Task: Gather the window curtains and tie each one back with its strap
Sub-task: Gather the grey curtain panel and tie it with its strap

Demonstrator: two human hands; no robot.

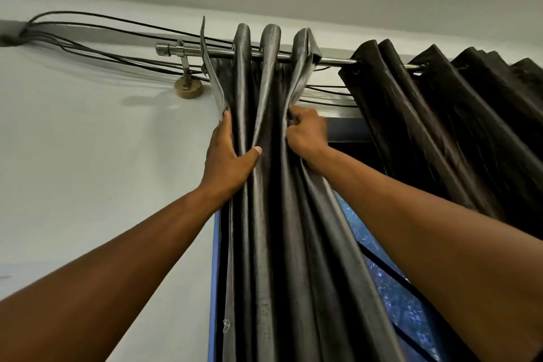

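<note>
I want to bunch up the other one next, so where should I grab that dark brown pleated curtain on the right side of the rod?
Probably grip the dark brown pleated curtain at its leading edge, just under the end eyelet on the steel rod. Come from its free left side, where the rod is bare; the folds fan away rightward.

The dark pleated fabric curtain on the right (458, 114) runs off the edge; left hand's fingers (224, 126) vanish behind grey folds
</note>
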